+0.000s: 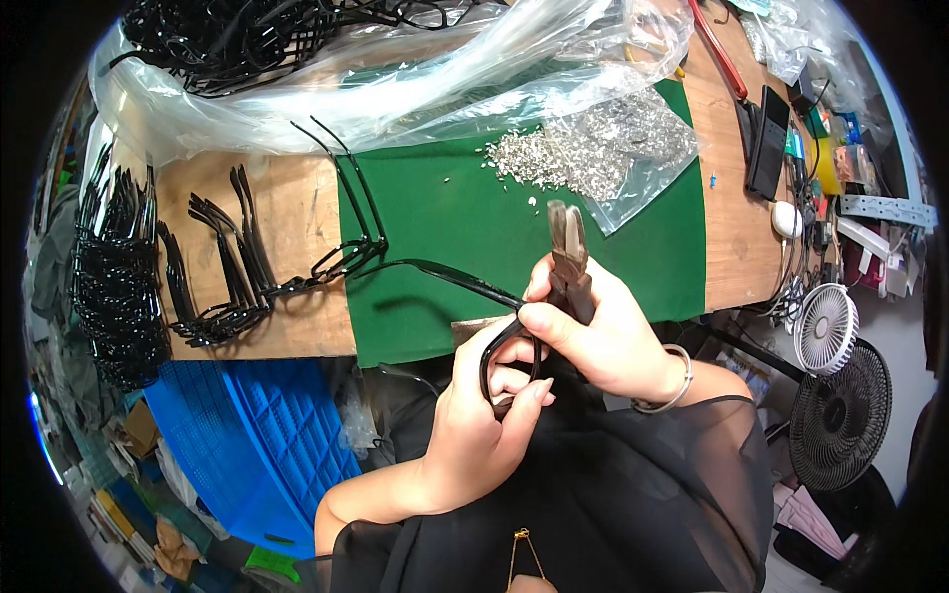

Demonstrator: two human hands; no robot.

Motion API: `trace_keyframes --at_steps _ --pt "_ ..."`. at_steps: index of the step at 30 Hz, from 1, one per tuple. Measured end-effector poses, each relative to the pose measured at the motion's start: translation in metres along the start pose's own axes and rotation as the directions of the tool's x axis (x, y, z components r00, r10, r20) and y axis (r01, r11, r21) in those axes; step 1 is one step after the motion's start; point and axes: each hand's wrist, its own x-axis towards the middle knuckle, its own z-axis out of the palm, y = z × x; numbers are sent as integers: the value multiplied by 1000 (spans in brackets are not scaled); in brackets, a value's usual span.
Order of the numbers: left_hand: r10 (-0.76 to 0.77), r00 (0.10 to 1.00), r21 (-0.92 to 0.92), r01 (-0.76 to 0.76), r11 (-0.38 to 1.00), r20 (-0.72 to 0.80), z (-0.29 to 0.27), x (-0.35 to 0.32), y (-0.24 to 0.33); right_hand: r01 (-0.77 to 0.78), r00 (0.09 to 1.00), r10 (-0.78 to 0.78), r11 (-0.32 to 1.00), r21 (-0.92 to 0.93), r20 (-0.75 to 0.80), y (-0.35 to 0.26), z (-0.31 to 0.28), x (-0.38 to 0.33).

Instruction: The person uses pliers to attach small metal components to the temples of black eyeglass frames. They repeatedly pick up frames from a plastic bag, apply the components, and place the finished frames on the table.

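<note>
Black eyeglass frames (486,367) are held in front of me at the near edge of the green mat (435,208). My left hand (484,405) is closed around the rim, and one temple arm stretches out to the left over the mat. My right hand (603,331) grips a pair of pliers (568,247), jaws pointing away from me. Its thumb and forefinger also pinch the frames near the hinge. On the mat beyond, a pile of small silvery pieces (534,161) spills beside a clear plastic bag (643,148) holding more of them.
More black frames lie left: one pair (356,252) at the mat's edge, several (232,287) on the wood, and a tall stack (119,287). A blue plastic crate (257,435) stands below the table. At right are a phone (767,143), a white fan (825,328) and a black fan (840,415).
</note>
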Motion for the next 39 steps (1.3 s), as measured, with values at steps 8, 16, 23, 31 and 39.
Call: trace_keyframes --at_steps 8,16,23,31,39 --pt "-158 983 -304 178 936 91 -19 -3 20 72 996 -65 989 -127 54 -11 -3 -5" --pt "-207 970 -247 234 940 130 -35 -22 30 451 837 -29 603 -658 547 -6 -22 -2" --pt "-100 992 -122 109 987 77 -36 -29 29 573 790 -144 519 -634 596 -5 -24 5" --pt "-63 989 395 6 919 133 -36 -25 34 728 672 -248 398 -559 698 -11 -21 13" --pt "104 926 570 -310 761 364 -51 -4 27 746 665 -362 284 -602 653 10 -25 18"
